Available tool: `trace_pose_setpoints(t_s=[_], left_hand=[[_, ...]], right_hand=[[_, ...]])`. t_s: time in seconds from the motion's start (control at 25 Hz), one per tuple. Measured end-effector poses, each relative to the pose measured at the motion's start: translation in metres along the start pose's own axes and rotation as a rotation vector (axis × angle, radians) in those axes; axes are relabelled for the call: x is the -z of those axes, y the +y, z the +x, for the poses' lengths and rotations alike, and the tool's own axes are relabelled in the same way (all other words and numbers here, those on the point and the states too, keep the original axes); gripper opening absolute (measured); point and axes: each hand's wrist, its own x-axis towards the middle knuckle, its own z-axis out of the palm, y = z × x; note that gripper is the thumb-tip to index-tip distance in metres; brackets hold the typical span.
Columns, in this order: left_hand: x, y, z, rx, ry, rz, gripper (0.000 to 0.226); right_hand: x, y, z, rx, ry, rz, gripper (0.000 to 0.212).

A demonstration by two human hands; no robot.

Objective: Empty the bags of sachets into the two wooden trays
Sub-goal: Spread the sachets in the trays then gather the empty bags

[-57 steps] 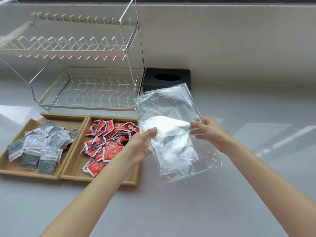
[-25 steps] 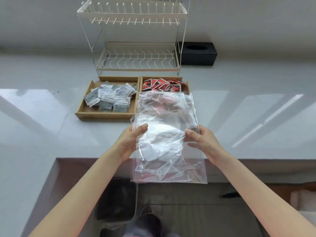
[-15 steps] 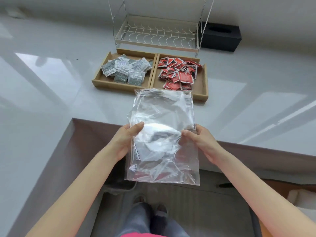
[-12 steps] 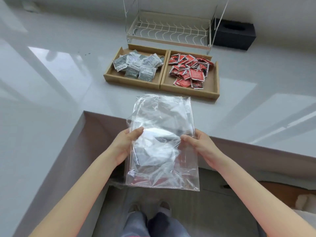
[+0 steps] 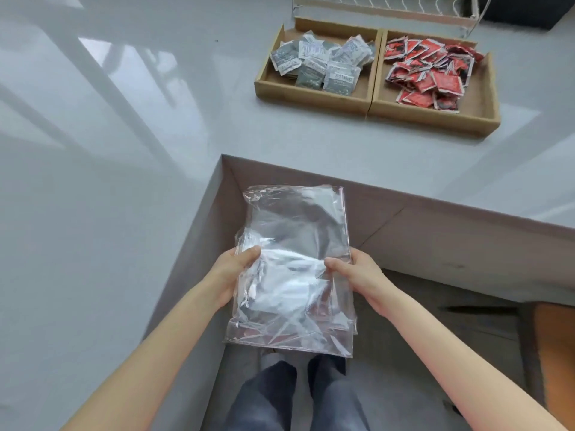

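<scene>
I hold flat, clear plastic bags, with no sachets visible inside, in front of me, off the counter's edge and above my legs. My left hand grips their left side and my right hand grips their right side. Far ahead on the white counter stand two wooden trays side by side. The left tray holds several grey and white sachets. The right tray holds several red sachets.
A wire dish rack stands behind the trays, with a black box to its right. The white counter wraps around me in an L shape, with its inner corner close ahead. Below are my legs and the floor.
I have stepped back from the counter, holding the bags with both hands. The bags have moved from over the trays to beyond the counter's edge. The trays now lie farther away, up and right.
</scene>
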Motion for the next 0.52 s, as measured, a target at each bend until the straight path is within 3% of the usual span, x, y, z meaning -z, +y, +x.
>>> trace_pose_setpoints(t_s=[0.16, 0.24, 0.52], left_hand=[[0.022, -0.032, 0.021, 0.075, 0.081, 0.044, 0.010], [0.027, -0.047, 0.035, 0.084, 0.096, 0.027, 0.015], [0.039, -0.104, 0.097, 0.201, 0.012, -0.304, 0.015]], right_hand=[[-0.029, 0.025, 0.018, -0.092, -0.017, -0.041, 0.003], [-0.037, 0.039, 0.035, -0.154, 0.006, -0.071, 0.018], [-0.058, 0.096, 0.110, -0.289, 0.050, -0.071, 0.030]])
